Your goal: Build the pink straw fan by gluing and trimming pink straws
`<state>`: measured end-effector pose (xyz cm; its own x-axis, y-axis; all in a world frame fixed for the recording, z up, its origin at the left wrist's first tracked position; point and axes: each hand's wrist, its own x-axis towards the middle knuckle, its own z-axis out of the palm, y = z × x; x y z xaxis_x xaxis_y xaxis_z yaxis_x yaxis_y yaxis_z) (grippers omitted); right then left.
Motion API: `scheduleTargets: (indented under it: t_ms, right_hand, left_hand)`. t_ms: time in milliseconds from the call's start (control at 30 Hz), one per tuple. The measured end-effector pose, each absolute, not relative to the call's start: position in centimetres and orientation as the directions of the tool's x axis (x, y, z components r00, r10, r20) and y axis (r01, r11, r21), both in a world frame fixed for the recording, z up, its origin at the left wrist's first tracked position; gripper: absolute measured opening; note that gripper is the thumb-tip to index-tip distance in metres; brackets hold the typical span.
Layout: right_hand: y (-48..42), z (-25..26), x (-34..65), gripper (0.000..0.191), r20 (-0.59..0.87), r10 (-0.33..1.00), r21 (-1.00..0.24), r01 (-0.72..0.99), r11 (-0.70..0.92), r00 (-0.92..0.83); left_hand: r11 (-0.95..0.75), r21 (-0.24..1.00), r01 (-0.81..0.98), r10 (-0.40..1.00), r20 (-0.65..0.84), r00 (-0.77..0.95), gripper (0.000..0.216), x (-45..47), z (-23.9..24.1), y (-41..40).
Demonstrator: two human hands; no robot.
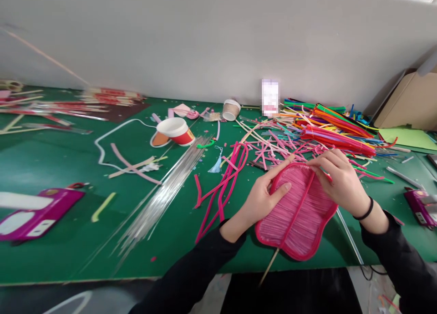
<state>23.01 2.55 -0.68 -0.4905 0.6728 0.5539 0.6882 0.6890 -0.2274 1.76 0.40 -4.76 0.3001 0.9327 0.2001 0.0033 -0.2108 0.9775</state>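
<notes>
A pink fan-shaped piece (300, 218), made of rows of pipe cleaners with a darker pink rim and a centre rib, is tilted above the front of the table. From its lower edge a thin wooden stick (269, 266) points down. My left hand (264, 193) grips the fan's left side, thumb on the front and fingers behind. At the top, my right hand (339, 179) pinches the rim near the end of the rib. Whether a separate strand lies between those fingertips is hidden. Dark pink pipe cleaners (223, 191) lie just left of the fan.
Cut pink pieces and bundled coloured pipe cleaners (341, 139) are heaped behind my hands. Thin clear sticks (164, 195) lie at mid-left, beside a red-and-white paper cup (184, 136). Purple devices (44, 216) sit at both sides. A cardboard box (403, 100) stands at right.
</notes>
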Motion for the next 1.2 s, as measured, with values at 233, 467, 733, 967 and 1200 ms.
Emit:
scheduleTargets:
  t_ms: [233, 467, 733, 967, 1200]
  right_hand:
    - [2.2, -0.9, 23.5, 0.025, 0.548, 0.678, -0.195, 0.714, 0.673, -0.49]
    - [2.4, -1.2, 23.4, 0.028, 0.548, 0.662, -0.127, 0.731, 0.671, -0.512]
    - [2.4, -1.2, 23.4, 0.026, 0.548, 0.667, -0.154, 0.723, 0.673, -0.505]
    - [2.3, -1.5, 23.2, 0.023, 0.566, 0.655, -0.147, 0.72, 0.679, -0.501]
    - [1.9, -1.9, 23.0, 0.026, 0.619, 0.639, -0.169, 0.716, 0.677, -0.457]
  left_hand:
    - [-0.214, 0.977, 0.011, 0.923, 0.198, 0.33, 0.055, 1.8, -4.7, 0.3]
    - [-0.25, 0.967, 0.037, 0.924, 0.228, 0.306, 0.053, 1.8, -5.0, 0.1]
    - [-0.241, 0.97, 0.025, 0.934, 0.225, 0.277, 0.049, 1.9, -4.8, 0.0]
    - [-0.183, 0.981, -0.059, 0.946, 0.192, 0.262, 0.05, 2.0, -4.7, 0.1]
    - [-0.245, 0.968, -0.046, 0.949, 0.249, 0.191, 0.045, 2.1, -5.0, 0.2]
